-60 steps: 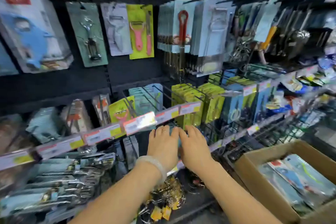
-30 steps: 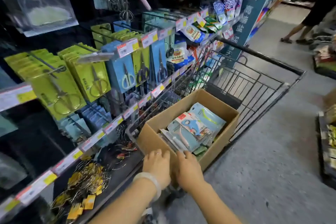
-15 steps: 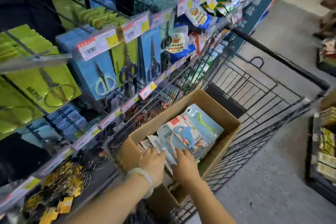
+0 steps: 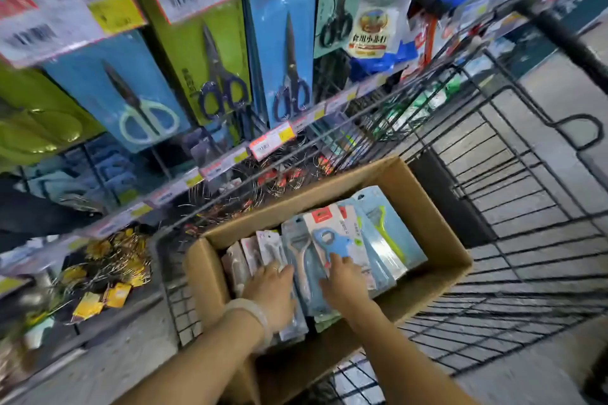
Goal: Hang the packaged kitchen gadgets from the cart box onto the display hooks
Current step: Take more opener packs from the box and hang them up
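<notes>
Hands, left [image 4: 271, 289] and right [image 4: 343, 279], flat on packaged gadgets [image 4: 306, 260] in cart box [image 4: 437, 240], neither grip closed.

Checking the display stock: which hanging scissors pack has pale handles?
The blue-carded scissors pack farthest left; the other scissors have dark handles.
</notes>
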### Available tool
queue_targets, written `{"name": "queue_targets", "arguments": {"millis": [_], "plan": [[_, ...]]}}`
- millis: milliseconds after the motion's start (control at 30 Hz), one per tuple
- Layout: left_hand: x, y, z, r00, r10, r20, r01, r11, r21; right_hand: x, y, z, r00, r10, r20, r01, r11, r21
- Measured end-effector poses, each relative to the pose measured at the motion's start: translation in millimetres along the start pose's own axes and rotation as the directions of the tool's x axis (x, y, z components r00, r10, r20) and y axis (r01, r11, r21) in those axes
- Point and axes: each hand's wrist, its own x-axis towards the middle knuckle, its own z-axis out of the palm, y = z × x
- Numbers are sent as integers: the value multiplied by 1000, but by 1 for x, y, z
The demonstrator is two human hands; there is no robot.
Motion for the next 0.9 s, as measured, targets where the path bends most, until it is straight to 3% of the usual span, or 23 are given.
{"name": "queue_targets", "arguments": {"millis": [433, 600, 733, 900], "plan": [[21, 18, 14, 989, -141, -37, 125, 951, -282, 60, 32, 9, 996, 32, -77, -37, 997, -68], [22, 18, 12, 984, -176, -29, 158, 933, -322, 63, 33, 8, 989, 41, -142, -41, 999, -1], [19, 21, 15, 985, -170, 1, 160, 926, -341, 69, 44, 0, 986, 144, -88, -122, 969, 215], [15, 25, 9, 985, -171, 12, 163, 912, -375, 55, 47, -3, 982, 186, -34, -127, 781, 612]]}}
